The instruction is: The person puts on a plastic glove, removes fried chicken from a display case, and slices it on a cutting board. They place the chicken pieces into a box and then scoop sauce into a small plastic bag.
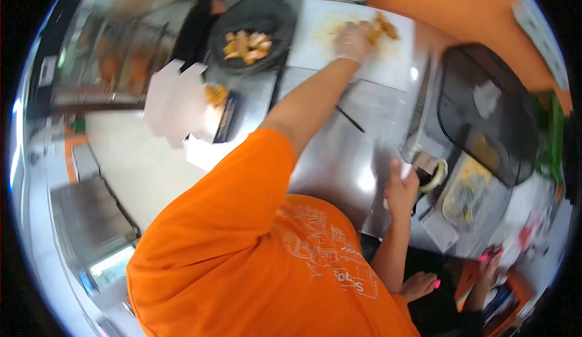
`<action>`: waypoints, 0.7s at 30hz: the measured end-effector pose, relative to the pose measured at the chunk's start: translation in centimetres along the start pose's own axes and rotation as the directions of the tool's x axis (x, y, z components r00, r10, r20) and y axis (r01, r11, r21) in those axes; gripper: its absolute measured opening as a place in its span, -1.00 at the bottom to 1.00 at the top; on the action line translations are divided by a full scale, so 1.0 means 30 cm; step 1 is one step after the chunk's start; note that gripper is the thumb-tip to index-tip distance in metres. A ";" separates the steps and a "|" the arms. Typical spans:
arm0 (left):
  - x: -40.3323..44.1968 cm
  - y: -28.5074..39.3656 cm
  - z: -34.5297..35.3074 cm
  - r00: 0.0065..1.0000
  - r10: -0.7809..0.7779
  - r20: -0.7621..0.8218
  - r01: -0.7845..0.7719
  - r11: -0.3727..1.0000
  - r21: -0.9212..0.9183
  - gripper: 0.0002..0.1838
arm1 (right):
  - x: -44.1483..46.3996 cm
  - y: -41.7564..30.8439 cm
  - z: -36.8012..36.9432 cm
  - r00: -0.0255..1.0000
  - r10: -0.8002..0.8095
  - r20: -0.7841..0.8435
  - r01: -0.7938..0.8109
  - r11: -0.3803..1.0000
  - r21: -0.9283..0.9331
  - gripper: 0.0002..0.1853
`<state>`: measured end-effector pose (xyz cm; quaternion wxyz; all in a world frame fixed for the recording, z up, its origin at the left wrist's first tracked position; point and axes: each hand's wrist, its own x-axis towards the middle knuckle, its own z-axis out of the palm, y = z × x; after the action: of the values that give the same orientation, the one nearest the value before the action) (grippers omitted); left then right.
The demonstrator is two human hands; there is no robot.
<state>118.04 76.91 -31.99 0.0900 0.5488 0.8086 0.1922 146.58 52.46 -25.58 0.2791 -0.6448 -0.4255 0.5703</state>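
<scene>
My left hand [354, 43], in a clear plastic glove, is on a white cutting board [388, 73]. Its blurred fingers are closed against browned pieces of fried chicken [383, 29]; the exact grip is partly hidden. Orange-yellow stains and crumbs mark the board around them. Lower right, my right hand [400, 194] is wrapped round the white handle of a knife [407, 170]. The long blade points away from me along the counter and is smeared by motion. A thin black handle or stick [350, 119] lies on the steel below the board.
Left of the board, a dark bowl [267, 12] holds chopped chunks [247, 47], with an open carton [176, 103] of food nearby. Right are a black mesh basket [485, 131], a tape roll [438, 176] and a plastic tub [464, 197]. Another person's hand [418, 286] is at lower right.
</scene>
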 end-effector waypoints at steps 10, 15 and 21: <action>-0.249 -0.231 -0.666 0.875 -0.467 0.125 0.322 0.371 -0.871 -0.35 | -0.082 -0.135 0.079 0.995 0.046 0.088 -0.042 0.998 -0.045 -0.56; -0.530 -0.787 -1.100 0.883 -0.457 -0.107 0.188 0.554 -0.811 -0.27 | -0.124 -0.109 0.149 0.986 0.013 0.166 -0.002 0.998 -0.063 -0.56; -0.655 -1.278 -1.351 0.840 -0.534 0.100 0.500 0.688 -0.526 -0.22 | -0.193 -0.115 0.299 0.966 0.021 0.259 0.018 0.989 -0.148 -0.62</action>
<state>78.38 37.78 -12.10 0.2640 0.2455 0.8465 0.3917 137.14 47.98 -21.50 0.1718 -0.5839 -0.4994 0.6165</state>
